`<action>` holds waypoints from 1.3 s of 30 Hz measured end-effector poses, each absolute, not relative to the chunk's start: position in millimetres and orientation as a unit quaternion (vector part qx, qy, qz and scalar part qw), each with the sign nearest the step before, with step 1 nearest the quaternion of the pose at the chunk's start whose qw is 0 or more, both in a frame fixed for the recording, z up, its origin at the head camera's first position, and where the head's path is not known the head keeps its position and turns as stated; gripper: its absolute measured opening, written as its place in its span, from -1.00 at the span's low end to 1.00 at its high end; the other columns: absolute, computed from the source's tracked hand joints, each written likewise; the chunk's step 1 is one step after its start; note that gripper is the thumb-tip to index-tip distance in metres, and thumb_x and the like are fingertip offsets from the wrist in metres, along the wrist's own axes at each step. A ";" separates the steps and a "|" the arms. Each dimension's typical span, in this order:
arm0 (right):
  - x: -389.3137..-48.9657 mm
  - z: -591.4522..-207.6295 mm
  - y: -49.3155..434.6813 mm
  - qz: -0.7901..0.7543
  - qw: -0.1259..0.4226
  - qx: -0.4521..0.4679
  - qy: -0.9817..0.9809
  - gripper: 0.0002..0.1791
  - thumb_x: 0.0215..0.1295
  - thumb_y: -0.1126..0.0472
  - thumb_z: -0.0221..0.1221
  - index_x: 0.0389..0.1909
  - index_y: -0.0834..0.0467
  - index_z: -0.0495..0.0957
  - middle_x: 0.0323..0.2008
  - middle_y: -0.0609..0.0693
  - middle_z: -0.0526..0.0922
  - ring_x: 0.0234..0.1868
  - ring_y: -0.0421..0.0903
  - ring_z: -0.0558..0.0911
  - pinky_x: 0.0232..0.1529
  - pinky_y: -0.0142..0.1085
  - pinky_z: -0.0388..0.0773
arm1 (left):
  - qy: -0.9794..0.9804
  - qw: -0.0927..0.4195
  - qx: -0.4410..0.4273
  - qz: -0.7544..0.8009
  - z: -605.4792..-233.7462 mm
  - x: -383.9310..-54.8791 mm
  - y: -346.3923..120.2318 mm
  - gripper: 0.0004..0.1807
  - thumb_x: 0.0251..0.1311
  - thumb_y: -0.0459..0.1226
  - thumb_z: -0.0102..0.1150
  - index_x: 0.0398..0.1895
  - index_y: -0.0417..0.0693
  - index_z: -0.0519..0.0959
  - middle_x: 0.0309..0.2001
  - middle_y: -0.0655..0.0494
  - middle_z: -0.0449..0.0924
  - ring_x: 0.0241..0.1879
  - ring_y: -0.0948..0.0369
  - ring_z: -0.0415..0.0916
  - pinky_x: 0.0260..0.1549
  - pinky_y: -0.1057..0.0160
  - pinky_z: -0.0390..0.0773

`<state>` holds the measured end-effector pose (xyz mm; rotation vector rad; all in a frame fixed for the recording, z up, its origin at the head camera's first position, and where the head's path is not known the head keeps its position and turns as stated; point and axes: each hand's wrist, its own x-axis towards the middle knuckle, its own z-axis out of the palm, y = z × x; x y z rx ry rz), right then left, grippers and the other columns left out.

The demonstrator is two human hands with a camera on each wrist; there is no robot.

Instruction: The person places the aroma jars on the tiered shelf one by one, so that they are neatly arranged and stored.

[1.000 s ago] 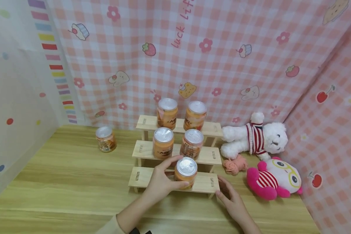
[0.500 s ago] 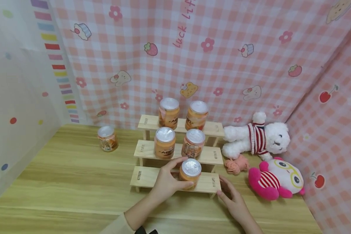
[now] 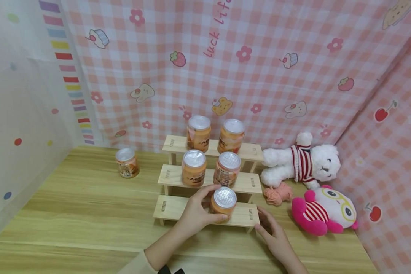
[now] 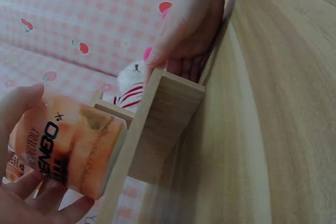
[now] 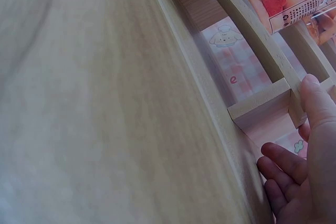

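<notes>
A three-step wooden stand (image 3: 178, 179) stands on the table. On its lowest step, an orange-labelled jar (image 3: 222, 208) with a silver lid is gripped from the left by my left hand (image 3: 195, 213), thumb in front and fingers behind. The left wrist view shows this jar (image 4: 73, 145) standing on the step, its dark lettering visible. My right hand (image 3: 274, 236) holds the right end of the lowest step. In the right wrist view its thumb (image 5: 317, 100) lies against the step's end, with the other fingers loosely bent below. Two similar jars stand on the middle step and two on the top.
Another jar (image 3: 126, 163) stands on the table to the left. Right of the stand lie a white plush bear (image 3: 301, 160), a pink yarn bundle (image 3: 278, 193) and a pink plush toy (image 3: 323, 211). A checked curtain (image 3: 205, 76) hangs behind.
My left hand and the gripped jar have shifted slightly right along the lowest step. The right hand stays at the step's end. The whole head view has shifted a little.
</notes>
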<state>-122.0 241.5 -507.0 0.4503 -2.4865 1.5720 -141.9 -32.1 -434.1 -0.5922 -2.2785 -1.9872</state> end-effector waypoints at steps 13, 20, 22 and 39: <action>-120.5 -507.9 243.0 0.528 0.074 0.147 -0.833 -0.47 0.33 0.36 0.14 0.31 0.22 0.32 0.11 0.24 0.53 0.08 -0.23 0.50 0.06 -0.51 0.38 | -0.709 0.034 -0.212 -0.672 -406.5 -135.0 -43.2 -0.15 -0.28 -0.49 0.55 0.23 -0.24 0.39 0.15 -0.11 0.44 0.12 -0.01 0.42 0.11 0.01 0.44; -119.9 -507.3 243.1 0.525 0.073 0.141 -0.836 -0.47 0.33 0.33 0.15 0.31 0.22 0.32 0.12 0.26 0.52 0.10 -0.21 0.49 0.07 -0.52 0.36 | -0.721 0.078 -0.215 -0.654 -385.6 -126.4 -59.2 -0.18 -0.26 -0.38 0.58 0.21 -0.08 0.45 0.14 0.01 0.46 0.12 0.02 0.42 0.07 0.11 0.48; -119.7 -506.8 242.9 0.526 0.072 0.138 -0.836 -0.47 0.34 0.33 0.15 0.31 0.22 0.32 0.12 0.26 0.52 0.10 -0.19 0.49 0.07 -0.51 0.37 | -0.716 0.094 -0.216 -0.657 -381.4 -125.4 -64.5 -0.20 -0.25 -0.37 0.58 0.20 -0.02 0.46 0.13 0.07 0.48 0.11 0.00 0.43 0.07 0.12 0.48; -118.8 -502.4 239.2 0.529 0.084 0.148 -0.832 -0.47 0.31 0.38 0.15 0.30 0.22 0.34 0.10 0.24 0.54 0.08 -0.14 0.52 0.06 -0.41 0.43 | -0.688 0.254 -0.215 -0.645 -349.0 -132.6 -135.9 -0.17 -0.24 -0.66 0.42 0.24 -0.25 0.39 0.14 -0.14 0.46 0.14 0.02 0.38 0.12 0.18 0.42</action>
